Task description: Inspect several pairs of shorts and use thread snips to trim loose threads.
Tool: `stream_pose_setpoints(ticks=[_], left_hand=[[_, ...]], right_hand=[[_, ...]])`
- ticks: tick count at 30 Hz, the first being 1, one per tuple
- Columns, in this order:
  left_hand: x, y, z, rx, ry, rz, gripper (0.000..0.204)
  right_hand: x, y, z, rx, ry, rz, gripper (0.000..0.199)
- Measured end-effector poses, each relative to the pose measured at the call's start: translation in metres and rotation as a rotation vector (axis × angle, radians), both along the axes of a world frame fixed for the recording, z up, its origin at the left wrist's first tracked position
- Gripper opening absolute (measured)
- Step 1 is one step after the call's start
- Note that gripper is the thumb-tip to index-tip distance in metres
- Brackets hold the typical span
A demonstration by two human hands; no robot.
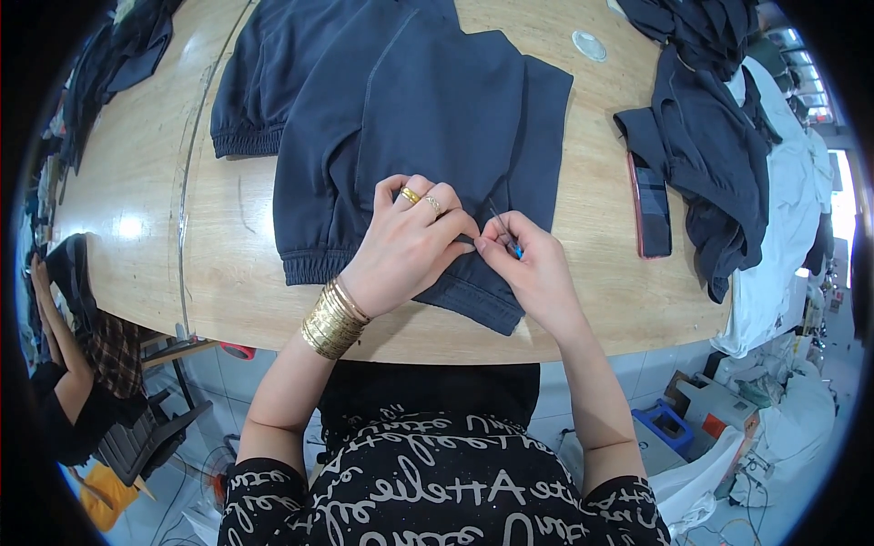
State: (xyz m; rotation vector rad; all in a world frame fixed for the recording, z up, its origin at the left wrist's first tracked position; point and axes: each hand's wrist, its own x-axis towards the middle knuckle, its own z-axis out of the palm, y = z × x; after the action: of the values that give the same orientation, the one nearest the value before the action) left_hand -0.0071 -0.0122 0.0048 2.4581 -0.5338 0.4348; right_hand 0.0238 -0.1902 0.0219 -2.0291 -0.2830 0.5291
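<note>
Dark navy trousers [428,118] with elastic cuffs lie across the table in front of me. My left hand [414,241], with rings and a stack of gold bangles, pinches a fold of the trousers near the cuff. Close beside it, my right hand [533,264] holds small thread snips [518,250] with a blue part, mostly hidden by the fingers. Its thumb and index finger meet the fabric at the left fingertips. Their thin dark blades point up and away from me. What lies exactly between the fingertips is too small to make out.
The wooden table [232,300] has a seam left of the trousers. On the right, a phone [651,209] with a red edge lies beside a dark garment [715,164] and white cloth [774,227]. A round disc [589,45] is set into the tabletop. Another person's arm [59,318] shows at far left.
</note>
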Motion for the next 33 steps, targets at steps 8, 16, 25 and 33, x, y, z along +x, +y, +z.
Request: stream_pose_setpoints(ticks=[8, 16, 25, 33], left_hand=[[0.0, 0.002, 0.005, -0.016, 0.051, -0.007, 0.017], [-0.002, 0.006, 0.007, -0.093, 0.065, -0.002, 0.017], [-0.004, 0.008, 0.01, -0.142, 0.049, -0.001, 0.015], [-0.004, 0.01, 0.01, -0.166, 0.044, -0.009, 0.016]], right_hand=[[0.008, -0.012, 0.012, 0.15, 0.057, -0.126, 0.013], [0.0, -0.013, 0.034, -0.014, -0.131, 0.042, 0.021], [0.004, -0.028, 0.026, -0.087, -0.495, 0.194, 0.018], [0.004, -0.026, 0.025, -0.074, -0.501, 0.213, 0.018]])
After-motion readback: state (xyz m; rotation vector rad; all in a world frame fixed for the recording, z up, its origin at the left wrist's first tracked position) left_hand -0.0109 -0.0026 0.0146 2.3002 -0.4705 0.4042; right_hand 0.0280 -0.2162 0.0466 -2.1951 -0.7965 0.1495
